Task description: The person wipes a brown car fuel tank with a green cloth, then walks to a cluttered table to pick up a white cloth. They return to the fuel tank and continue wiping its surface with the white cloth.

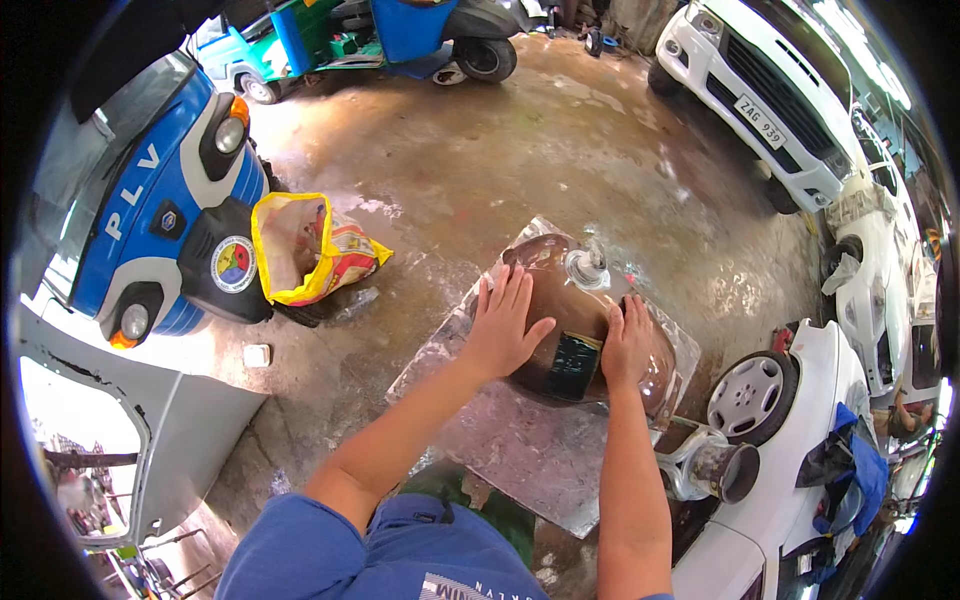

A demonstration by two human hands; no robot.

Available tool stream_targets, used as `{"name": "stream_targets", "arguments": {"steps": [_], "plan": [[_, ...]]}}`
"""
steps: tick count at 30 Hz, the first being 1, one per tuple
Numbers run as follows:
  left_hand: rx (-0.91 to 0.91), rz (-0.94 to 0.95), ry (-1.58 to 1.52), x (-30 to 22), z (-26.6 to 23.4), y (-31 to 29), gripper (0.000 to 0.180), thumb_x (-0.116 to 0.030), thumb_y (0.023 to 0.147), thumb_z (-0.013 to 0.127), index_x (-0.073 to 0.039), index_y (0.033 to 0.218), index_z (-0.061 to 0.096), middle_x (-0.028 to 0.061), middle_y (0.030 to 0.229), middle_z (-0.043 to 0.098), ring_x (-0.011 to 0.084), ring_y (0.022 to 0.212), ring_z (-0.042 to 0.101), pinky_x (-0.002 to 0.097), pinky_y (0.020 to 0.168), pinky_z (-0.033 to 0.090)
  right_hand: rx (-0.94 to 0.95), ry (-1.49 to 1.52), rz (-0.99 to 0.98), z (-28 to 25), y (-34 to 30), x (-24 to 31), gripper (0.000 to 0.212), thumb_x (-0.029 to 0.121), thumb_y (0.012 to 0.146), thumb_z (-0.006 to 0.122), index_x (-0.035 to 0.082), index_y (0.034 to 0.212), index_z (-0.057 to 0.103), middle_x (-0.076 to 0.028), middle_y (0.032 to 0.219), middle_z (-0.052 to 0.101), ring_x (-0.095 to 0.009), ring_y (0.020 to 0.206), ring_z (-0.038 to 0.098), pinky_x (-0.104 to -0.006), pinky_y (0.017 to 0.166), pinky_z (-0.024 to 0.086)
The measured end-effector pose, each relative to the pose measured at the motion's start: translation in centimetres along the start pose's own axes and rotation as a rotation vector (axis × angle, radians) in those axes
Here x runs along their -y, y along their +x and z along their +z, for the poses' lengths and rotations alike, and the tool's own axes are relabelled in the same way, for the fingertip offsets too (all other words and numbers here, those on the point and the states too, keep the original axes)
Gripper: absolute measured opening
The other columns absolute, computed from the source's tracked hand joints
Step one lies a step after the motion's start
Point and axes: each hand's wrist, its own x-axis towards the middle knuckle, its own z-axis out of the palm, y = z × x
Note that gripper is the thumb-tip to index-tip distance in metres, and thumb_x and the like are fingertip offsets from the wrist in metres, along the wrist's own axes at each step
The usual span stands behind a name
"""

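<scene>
A shiny brown, rounded metal piece that looks like a motorcycle fuel tank [537, 262] lies on a worn, paint-stained board [480, 425] in front of me. Its round cap [587, 267] on the far side is wrapped in clear plastic. My left hand [507, 325] rests flat on the tank's left side, fingers stretched and thumb apart. On the right side lies my right hand [627, 345], its fingers extended along the surface; whether anything is under them is hidden. Between the hands a dark, wet-looking rectangular sheet [575, 366] sits on the tank's near side.
A yellow-edged bag [320, 250] stands open on the wet floor, beside a blue vehicle [160, 200]. A grey body panel [190, 440] is at left. Near my right arm are a plastic-wrapped can [715, 470] and a white car's wheel [752, 398]. A white vehicle [750, 90] stands far right.
</scene>
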Motion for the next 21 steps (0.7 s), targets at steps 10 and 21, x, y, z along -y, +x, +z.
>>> {"name": "stream_targets", "arguments": {"steps": [10,21], "plan": [[0.054,-0.053,-0.141,-0.4,-1.9,-10.2,0.080,-0.046,0.099,0.052,0.011,0.149,0.026,0.0301,0.158,0.023,0.0454,0.149,0.016,0.0540,0.121,0.014,-0.034,0.074,-0.022,0.1,-0.3,-0.4,0.046,0.031,0.102,0.048,0.000,0.134,0.056,-0.023,0.145,0.049,-0.038,0.138,0.041,-0.0479,0.117,0.028],[0.007,0.119,-0.285,-3.9,-3.8,-10.6,0.067,-0.028,0.091,0.065,0.003,0.145,0.039,0.0266,0.155,0.029,0.0462,0.143,0.026,0.0518,0.118,0.024,-0.113,-0.160,-0.134,-1.8,-9.5,-1.3,0.051,0.030,0.101,0.051,-0.001,0.143,0.046,-0.026,0.154,0.035,-0.043,0.142,0.034,-0.0522,0.117,0.026]]}}
